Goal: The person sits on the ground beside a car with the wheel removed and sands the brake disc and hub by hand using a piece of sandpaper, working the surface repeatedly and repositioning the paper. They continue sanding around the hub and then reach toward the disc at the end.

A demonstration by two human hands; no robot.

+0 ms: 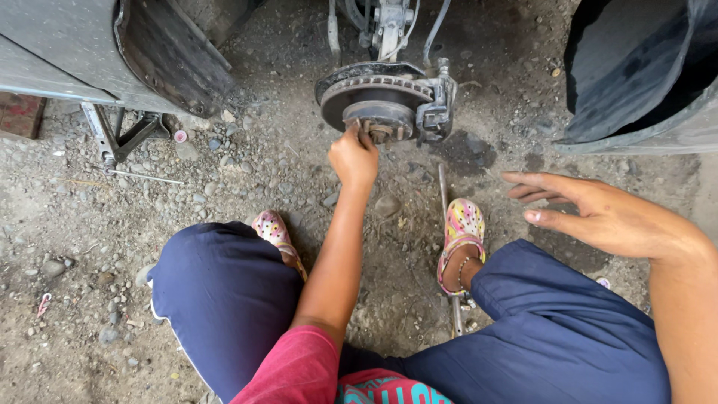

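Steel, bare and dusty: the brake disc (376, 97) with its wheel hub sits at twelve o'clock, and our left hand (353, 158) pinches a stud on that hub, so we judge ourselves mid hub work. Our right hand (598, 213), at three o'clock, hangs spread and empty; next we would need a firm, steady turn of the fingers.

Gravel ground (224, 179) bears a scissor jack (123, 135) and metal bar (447, 247).

The left hand (353, 157) reaches out to the hub (378, 120) of the brake disc (374, 93), fingertips touching it. The right hand (598, 213) hovers open above the gravel (224, 172), holding nothing.
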